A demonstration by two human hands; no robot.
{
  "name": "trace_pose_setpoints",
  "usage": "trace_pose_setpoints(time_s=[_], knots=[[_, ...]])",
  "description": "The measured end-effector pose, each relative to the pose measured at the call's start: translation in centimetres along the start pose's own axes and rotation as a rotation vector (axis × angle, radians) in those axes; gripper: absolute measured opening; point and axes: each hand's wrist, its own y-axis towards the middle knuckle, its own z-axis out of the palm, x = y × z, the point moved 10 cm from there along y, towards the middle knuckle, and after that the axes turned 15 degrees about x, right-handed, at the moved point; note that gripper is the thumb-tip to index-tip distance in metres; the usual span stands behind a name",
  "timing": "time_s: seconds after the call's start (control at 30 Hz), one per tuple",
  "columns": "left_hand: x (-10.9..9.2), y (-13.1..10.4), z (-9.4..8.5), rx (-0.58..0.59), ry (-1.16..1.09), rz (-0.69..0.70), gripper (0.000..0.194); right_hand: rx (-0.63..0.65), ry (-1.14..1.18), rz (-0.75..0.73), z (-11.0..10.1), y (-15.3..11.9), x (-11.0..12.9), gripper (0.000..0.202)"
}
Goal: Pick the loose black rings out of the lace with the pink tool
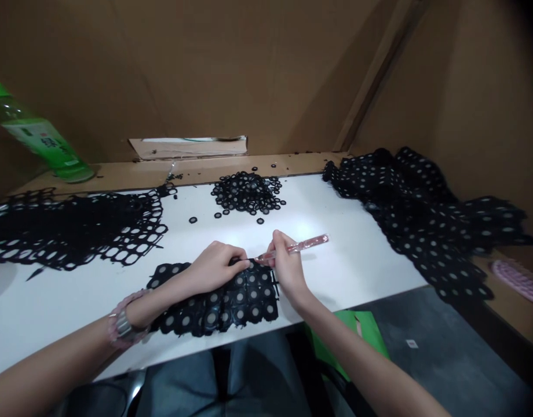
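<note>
A black sheet with pale round dots [254,295] lies at the front edge of the white table. My left hand [218,265] rests on it, thumb and forefinger pinching its top edge. In my right hand [286,263] is a slim reddish tool with a clear wrapping [314,241]. The tool's tip meets the sheet's top edge beside my left fingertips. Behind the hands is a pile of small black rings [247,192], some with pale centres.
Black netting with round holes [131,229] covers the table's left. More dotted black sheets [405,202] are heaped at the right. A green bottle [49,142] leans at the back left. Cardboard walls [249,75] surround the white table [349,260].
</note>
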Motion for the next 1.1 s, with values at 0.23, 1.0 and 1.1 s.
trace_pose_setpoints(time_s=[0.23, 1.0, 1.1], knots=[[0.1, 0.0, -0.1, -0.029, -0.010, 0.001, 0.029, 0.123, -0.244, -0.053, 0.7, -1.2, 1.4, 0.029], [1.1, 0.2, 0.3, -0.045, -0.313, 0.062, 0.028, 0.169, -0.456, -0.068, 1.5, -1.1, 1.8, 0.025], [1.2, 0.3, 0.4, -0.043, -0.351, 0.071, 0.028, 0.184, -0.500, -0.108, 1.9, -1.2, 2.2, 0.026]])
